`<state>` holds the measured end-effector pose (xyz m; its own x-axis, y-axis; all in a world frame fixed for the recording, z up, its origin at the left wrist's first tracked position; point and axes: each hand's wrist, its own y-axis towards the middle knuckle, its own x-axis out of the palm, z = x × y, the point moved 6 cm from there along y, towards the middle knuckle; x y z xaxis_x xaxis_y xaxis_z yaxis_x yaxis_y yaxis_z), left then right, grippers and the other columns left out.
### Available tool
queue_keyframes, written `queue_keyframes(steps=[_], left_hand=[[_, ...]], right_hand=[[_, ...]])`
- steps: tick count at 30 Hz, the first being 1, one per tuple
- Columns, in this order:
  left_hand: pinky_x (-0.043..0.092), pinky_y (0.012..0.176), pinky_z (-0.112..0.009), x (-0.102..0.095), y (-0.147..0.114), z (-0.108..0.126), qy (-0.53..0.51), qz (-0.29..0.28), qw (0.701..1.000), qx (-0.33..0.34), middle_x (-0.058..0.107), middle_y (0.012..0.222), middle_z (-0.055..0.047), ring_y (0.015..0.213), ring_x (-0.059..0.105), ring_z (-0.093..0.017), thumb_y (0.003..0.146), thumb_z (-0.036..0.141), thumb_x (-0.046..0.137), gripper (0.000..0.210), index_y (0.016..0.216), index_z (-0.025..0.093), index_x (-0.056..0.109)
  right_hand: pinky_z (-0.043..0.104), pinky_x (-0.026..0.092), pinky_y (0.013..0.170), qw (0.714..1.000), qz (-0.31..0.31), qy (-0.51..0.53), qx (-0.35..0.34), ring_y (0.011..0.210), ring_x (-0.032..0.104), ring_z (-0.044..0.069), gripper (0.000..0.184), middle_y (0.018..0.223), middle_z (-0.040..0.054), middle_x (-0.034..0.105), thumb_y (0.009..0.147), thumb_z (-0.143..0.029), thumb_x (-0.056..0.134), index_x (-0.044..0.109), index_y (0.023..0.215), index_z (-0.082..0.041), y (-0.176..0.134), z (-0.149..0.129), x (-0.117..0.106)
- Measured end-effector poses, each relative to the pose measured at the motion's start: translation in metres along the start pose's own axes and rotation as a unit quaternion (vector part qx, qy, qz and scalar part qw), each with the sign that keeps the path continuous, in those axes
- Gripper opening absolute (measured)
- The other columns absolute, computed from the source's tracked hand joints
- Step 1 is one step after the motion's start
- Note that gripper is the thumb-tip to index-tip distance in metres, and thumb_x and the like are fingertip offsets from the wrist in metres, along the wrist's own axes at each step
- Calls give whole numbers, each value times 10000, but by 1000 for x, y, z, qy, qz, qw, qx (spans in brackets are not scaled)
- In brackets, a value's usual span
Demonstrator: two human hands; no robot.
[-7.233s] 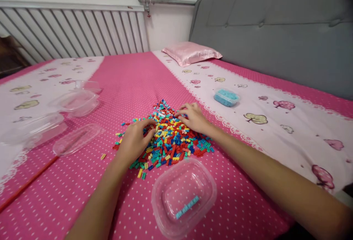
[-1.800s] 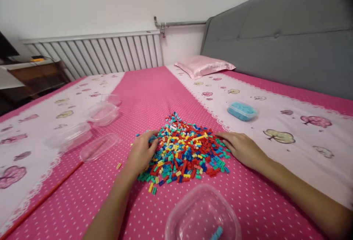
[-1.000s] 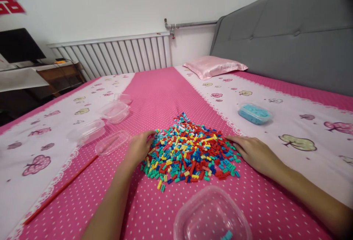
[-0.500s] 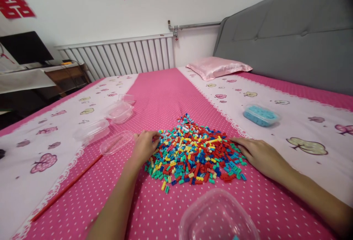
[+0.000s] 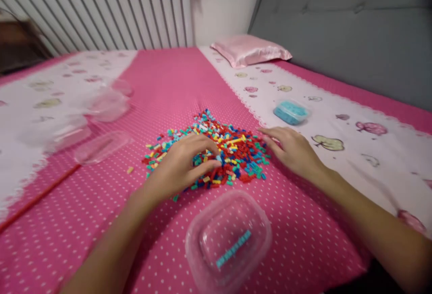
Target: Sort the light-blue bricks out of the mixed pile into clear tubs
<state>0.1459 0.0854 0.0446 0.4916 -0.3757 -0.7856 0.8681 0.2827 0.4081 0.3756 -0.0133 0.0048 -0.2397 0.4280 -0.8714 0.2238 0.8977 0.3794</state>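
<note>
A loose pile of small toy building bricks [image 5: 232,150] in red, blue, green and yellow lies on the pink dotted bedspread. My left hand [image 5: 187,159] is over the left part of the pile, thumb and fingers curved but apart; no brick shows clearly in its grasp. At the pile's right edge rests my right hand [image 5: 290,147], fingers stretched out and touching or close to the outer bricks. In front of the pile sits a clear plastic container [image 5: 194,240], with a light blue strip of joined bricks [image 5: 233,249] in it.
A clear box of light blue bricks [image 5: 290,112] stands right, beyond my right hand. Several clear containers [image 5: 108,105] and a clear lid-like piece [image 5: 101,147] lie left, near a red stick [image 5: 43,195]. A pink pillow [image 5: 249,51] lies by the grey headboard [image 5: 337,28].
The view has tipped downward, so the front container shows more fully. My left hand has moved from the pile's left edge inward over the bricks. My right hand stays at the right edge.
</note>
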Motion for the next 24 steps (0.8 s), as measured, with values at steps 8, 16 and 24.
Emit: queue_keyframes(steps=[8, 16, 24], left_hand=[[400, 886, -324, 20, 2, 50, -25, -32, 992, 120, 637, 1064, -34, 1007, 579, -183, 894, 366, 718, 191, 844, 190, 662], [361, 817, -329, 25, 4, 51, -32, -10, 991, 130, 654, 974, -17, 928, 561, -180, 856, 445, 737, 245, 791, 214, 689], [351, 827, -324, 25, 3, 49, -30, -18, 992, 118, 669, 983, 5, 943, 578, -170, 896, 442, 696, 192, 835, 264, 734]], right_hand=[[200, 473, 722, 941, -144, 299, -70, 785, 644, 90, 40, 867, -54, 724, 926, -228, 664, 704, 923, -226, -44, -105, -33], [181, 443, 643, 932, -167, 323, -11, 663, 573, 61, 137, 771, -79, 665, 873, -88, 667, 664, 860, -225, -47, -96, -23], [223, 463, 617, 905, -184, 384, 12, 675, 574, 103, 91, 750, -42, 623, 856, -139, 667, 624, 858, -218, -47, -92, -19]])
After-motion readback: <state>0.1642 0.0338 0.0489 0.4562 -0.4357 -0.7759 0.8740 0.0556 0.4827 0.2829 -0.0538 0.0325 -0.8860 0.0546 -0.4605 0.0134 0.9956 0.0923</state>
